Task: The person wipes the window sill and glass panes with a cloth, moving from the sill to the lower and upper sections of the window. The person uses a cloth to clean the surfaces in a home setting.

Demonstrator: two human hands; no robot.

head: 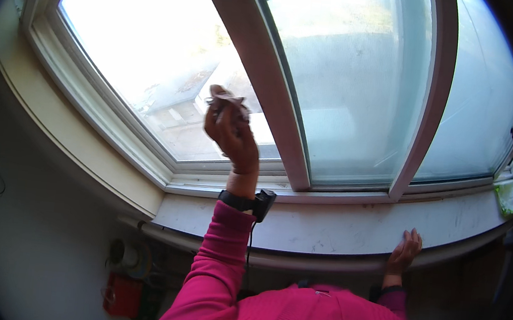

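My left hand (231, 132) is raised in front of the left window pane (156, 48). It grips a crumpled piece of paper or cloth (231, 99), pale and brownish, partly covered by my fingers. Whether the wad touches the glass I cannot tell. Lower down at the right, my right hand (406, 249) rests on the front edge of the white windowsill (324, 229) and holds nothing. A dark strap with a small black box (264, 205) sits on my left wrist, and a thin cable hangs from it.
A brown-grey window frame bar (264, 77) divides the left pane from the hazy middle pane (356, 91). A green-and-white plastic packet (506, 199) lies at the sill's right end. Below the sill run a pale pipe (175, 235) and, lower left, a red object (122, 295).
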